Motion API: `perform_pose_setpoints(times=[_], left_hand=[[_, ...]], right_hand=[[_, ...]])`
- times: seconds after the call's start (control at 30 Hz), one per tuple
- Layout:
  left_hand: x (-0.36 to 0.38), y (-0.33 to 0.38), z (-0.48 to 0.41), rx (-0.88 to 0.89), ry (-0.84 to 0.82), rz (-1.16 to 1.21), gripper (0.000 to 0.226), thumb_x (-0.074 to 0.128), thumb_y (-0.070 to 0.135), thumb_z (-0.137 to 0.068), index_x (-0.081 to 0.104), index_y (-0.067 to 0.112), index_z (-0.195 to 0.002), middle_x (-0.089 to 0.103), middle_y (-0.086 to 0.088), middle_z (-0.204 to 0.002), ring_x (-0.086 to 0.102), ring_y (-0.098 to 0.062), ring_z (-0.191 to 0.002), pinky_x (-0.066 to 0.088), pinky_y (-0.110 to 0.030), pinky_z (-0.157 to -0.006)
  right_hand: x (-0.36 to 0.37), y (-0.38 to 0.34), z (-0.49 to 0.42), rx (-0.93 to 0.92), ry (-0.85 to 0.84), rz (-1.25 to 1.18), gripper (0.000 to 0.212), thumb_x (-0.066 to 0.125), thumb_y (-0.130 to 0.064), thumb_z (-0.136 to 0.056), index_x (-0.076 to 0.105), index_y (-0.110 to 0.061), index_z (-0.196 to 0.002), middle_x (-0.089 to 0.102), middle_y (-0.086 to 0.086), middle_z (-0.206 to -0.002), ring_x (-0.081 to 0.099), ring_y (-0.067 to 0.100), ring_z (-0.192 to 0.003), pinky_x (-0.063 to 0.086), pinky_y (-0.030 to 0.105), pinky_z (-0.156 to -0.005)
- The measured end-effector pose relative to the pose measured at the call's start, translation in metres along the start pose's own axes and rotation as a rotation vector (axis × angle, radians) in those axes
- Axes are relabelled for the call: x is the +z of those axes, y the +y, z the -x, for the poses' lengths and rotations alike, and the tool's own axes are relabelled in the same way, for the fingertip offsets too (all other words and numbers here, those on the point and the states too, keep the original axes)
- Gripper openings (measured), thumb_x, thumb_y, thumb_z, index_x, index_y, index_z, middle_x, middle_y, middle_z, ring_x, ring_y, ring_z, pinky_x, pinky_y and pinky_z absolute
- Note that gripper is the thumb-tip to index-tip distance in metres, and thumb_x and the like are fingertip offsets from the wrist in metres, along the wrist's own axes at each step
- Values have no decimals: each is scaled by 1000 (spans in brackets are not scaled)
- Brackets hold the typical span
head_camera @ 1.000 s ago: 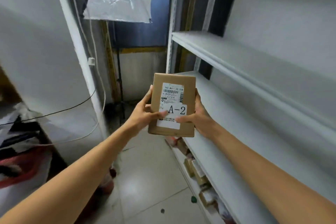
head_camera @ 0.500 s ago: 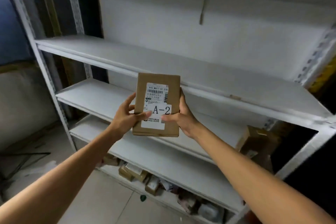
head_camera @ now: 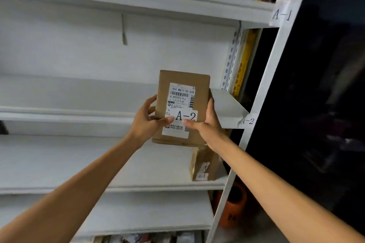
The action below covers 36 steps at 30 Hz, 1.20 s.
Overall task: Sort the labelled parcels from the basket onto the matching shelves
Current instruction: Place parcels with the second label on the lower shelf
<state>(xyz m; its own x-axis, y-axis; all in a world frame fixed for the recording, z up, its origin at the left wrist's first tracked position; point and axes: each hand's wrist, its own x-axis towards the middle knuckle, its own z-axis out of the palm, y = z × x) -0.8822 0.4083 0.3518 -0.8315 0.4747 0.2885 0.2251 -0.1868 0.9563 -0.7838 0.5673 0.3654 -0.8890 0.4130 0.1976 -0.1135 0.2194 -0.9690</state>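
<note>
Cardboard parcel [head_camera: 182,83] held upright in mid-air, in front of shelf [head_camera: 225,104] bearing tag [head_camera: 247,121] "A-2". Not yet resting on it. Parcel's white label [head_camera: 177,130] also reads A-2.

Left hand [head_camera: 147,122] grips left edge, fingers curled behind, thumb across label. Right hand [head_camera: 207,124] does same on right edge.

Judgement: small flat box, stiff, probably light. Bare cardboard gives fair friction; label likely slicker. Best hold is opposite long edges, as now.

Second parcel [head_camera: 205,163] stands on shelf below.

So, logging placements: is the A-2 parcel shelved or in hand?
In hand: left hand and right hand grip the A-2 parcel, held in front of the A-2 shelf.
</note>
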Motion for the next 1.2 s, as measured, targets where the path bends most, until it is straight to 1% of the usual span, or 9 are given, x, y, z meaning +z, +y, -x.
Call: perform_pose_setpoints(times=[0.1, 0.17, 0.33, 0.43, 0.63, 0.7, 0.9, 1.03, 1.2], left_hand=[[31, 9, -36, 42, -47, 49, 86, 79, -1, -69, 37, 19, -142, 66, -9, -117, 69, -14, -94, 58, -27, -65], [51, 12, -59, 53, -81, 83, 92, 81, 3, -64, 36, 19, -143, 64, -7, -120, 68, -14, -98, 58, -28, -66], [93, -7, -107, 98, -158, 62, 99, 92, 14, -53, 42, 19, -139, 61, -4, -127, 61, -22, -113, 59, -30, -72], [116, -30, -123, 106, -128, 21, 88, 84, 23, -60, 42, 21, -138, 60, -1, -129, 59, -22, -116, 60, -34, -78], [142, -52, -151, 142, -79, -91, 80, 86, 14, -65, 38, 26, -128, 52, 15, -124, 50, -12, -119, 57, -30, -83], [147, -58, -156, 143, -52, -108, 75, 86, 12, -65, 38, 24, -122, 52, 15, -124, 48, -12, -121, 57, -25, -77], [149, -64, -160, 125, -35, -140, 65, 83, 11, -69, 37, 17, -114, 50, 13, -120, 47, -10, -117, 58, -29, -75], [147, -63, -159, 119, -45, -182, 64, 83, 14, -71, 36, 19, -113, 48, 12, -122, 44, -12, -121, 57, -38, -85], [144, -57, -158, 97, -30, -242, 68, 87, 22, -65, 39, 21, -112, 52, 5, -125, 49, -19, -122, 54, -44, -91]], right_hand=[[-33, -5, -27, -29, 61, 15, 114, 73, -4, -80, -12, -36, -151, 30, -2, -156, 35, 18, -138, 29, 45, -116], [-55, -10, -45, -60, 114, 34, 115, 74, -5, -79, -9, -39, -150, 35, -3, -153, 37, 19, -138, 31, 50, -114], [-100, -7, -79, -96, 162, 142, 111, 71, -2, -83, -10, -35, -151, 30, -6, -154, 30, 14, -139, 29, 39, -115], [-115, 9, -94, -61, 199, 156, 108, 67, -1, -85, -12, -32, -151, 29, -4, -154, 32, 13, -139, 32, 31, -111], [-128, 40, -123, -28, 294, 222, 109, 66, -3, -86, -16, -36, -150, 38, -3, -150, 38, 17, -136, 41, 50, -106], [-129, 45, -131, -16, 310, 235, 108, 65, -4, -87, -16, -36, -150, 40, -4, -148, 39, 18, -135, 41, 51, -107], [-130, 47, -136, 41, 332, 219, 105, 62, -1, -89, -19, -32, -150, 39, -3, -148, 40, 16, -134, 37, 45, -111], [-128, 47, -135, 63, 341, 223, 107, 62, 0, -89, -20, -34, -149, 41, -1, -148, 41, 18, -134, 40, 48, -108], [-126, 41, -131, 74, 396, 274, 100, 69, -9, -85, -1, -35, -151, 49, -5, -141, 46, 19, -131, 40, 49, -107]])
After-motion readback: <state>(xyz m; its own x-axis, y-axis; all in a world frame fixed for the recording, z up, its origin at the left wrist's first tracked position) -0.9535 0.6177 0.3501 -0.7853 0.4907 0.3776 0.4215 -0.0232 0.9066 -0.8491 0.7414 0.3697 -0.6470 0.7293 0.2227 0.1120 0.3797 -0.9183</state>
